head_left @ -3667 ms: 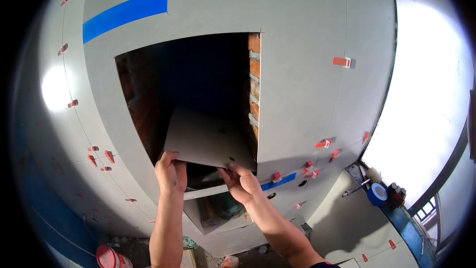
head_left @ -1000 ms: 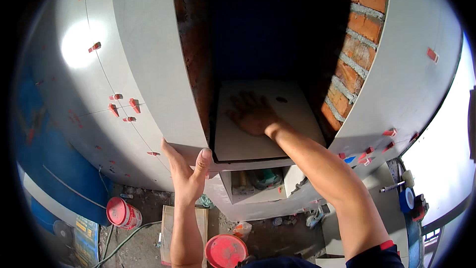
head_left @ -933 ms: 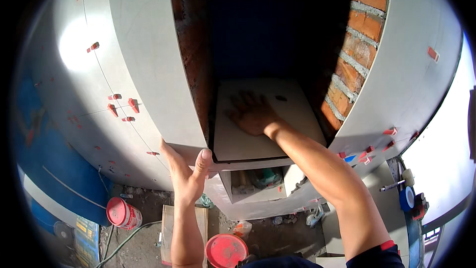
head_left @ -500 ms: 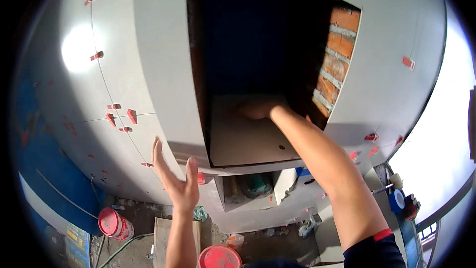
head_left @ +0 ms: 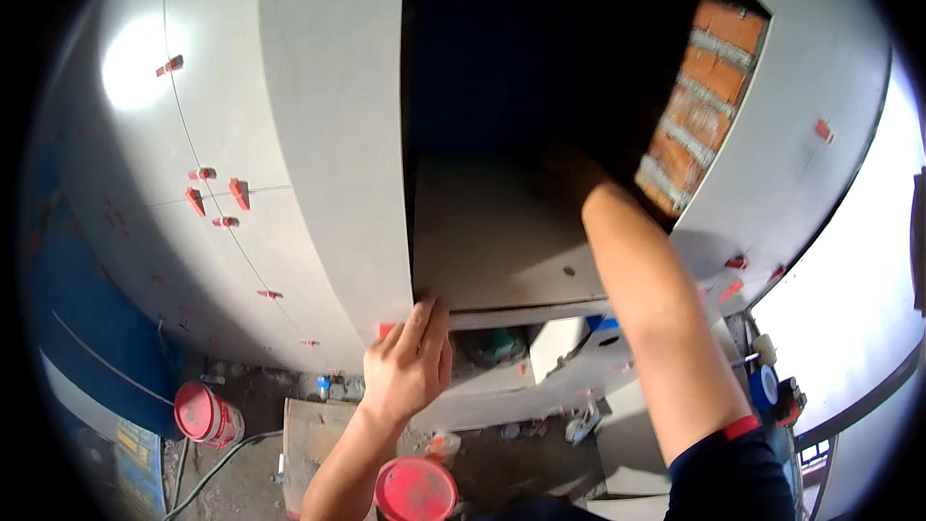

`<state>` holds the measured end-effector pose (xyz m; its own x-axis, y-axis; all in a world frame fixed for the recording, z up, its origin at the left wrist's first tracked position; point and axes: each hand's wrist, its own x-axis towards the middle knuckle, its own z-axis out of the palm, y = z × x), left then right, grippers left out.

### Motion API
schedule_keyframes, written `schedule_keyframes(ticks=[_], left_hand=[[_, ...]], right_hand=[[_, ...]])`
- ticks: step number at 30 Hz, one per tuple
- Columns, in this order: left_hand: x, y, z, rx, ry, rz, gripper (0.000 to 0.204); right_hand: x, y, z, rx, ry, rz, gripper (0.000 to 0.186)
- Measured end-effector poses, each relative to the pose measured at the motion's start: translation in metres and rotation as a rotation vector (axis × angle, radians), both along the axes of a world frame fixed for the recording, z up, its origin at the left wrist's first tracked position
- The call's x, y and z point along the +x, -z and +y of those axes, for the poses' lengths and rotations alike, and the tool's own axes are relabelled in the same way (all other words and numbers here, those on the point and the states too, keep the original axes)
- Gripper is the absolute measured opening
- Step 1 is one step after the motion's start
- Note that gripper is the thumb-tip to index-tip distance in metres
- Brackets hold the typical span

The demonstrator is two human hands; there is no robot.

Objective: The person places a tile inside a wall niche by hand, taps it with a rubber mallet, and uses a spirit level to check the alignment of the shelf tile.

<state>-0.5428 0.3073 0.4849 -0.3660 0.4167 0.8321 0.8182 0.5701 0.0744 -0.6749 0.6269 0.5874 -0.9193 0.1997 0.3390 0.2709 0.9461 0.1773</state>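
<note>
My left hand [head_left: 410, 352] is at the front lower-left corner of the square wall opening [head_left: 405, 68], fingers close together and curled onto the edge of a grey panel [head_left: 482, 232] lying on the opening's floor. Its thumb is out of sight. My right forearm reaches across that panel into the opening; my right hand [head_left: 569, 164] is in dark shadow toward the back, its fingers too dim to make out. The panel has a small dark hole near its front right. Exposed bricks [head_left: 714, 77] line the opening's right side.
Grey wall tiles [head_left: 203, 280] carry several red clips [head_left: 238, 193]. Below are a smaller niche [head_left: 497, 352], a red-lidded pail [head_left: 198, 410], another red lid [head_left: 415, 490], a hose [head_left: 222, 458] and cardboard [head_left: 309, 425]. A blue tape roll [head_left: 767, 386] sits at right beside a bright window [head_left: 834, 260].
The panel, earlier held up by both hands, lies down inside. My left hand has turned and moved rightward to its front corner. My right hand has moved deeper, toward the back right.
</note>
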Motion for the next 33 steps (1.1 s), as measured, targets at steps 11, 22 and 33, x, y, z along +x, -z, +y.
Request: schedule_keyframes(ticks=[11,22,33], left_hand=[[-0.005,-0.003,0.009,-0.046,0.043,-0.009,0.032],[-0.003,-0.005,0.009,-0.023,0.04,-0.048,0.029],[-0.005,-0.003,0.003,0.05,0.047,-0.045,0.025]], right_hand=[[-0.063,0.01,0.085,0.123,0.07,-0.278,0.035],[-0.095,0.034,0.125,-0.032,0.109,-0.116,0.042],[-0.1,0.031,0.074,-0.086,0.06,-0.267,0.035]])
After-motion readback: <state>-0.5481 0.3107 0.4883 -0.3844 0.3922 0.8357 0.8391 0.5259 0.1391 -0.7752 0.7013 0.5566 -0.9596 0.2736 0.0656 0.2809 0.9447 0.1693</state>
